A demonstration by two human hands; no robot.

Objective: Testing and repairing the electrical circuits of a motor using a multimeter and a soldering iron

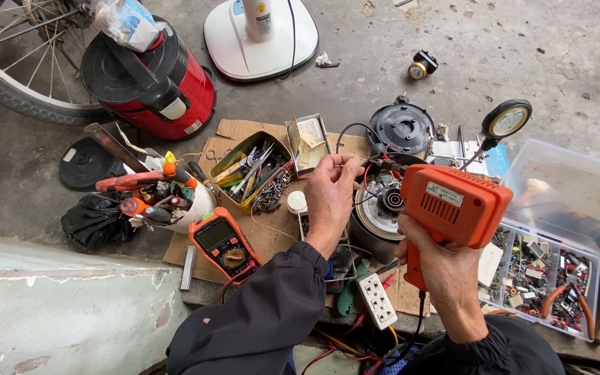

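Observation:
My right hand (446,267) grips the handle of an orange pistol-shaped soldering gun (453,205), whose tip points left at the wiring on an upturned round appliance base (378,208). My left hand (331,191) pinches a thin wire or strand of solder (345,165) just above that same base, beside red and black leads. Both forearms wear dark sleeves.
An orange multimeter (222,243) lies on cardboard at lower left. A metal tin of tools (248,173) and a white cup of screwdrivers (168,198) stand to the left. A clear plastic parts box (557,278) sits right. A white power strip (378,300) lies near me; a red cooker (154,83) stands behind.

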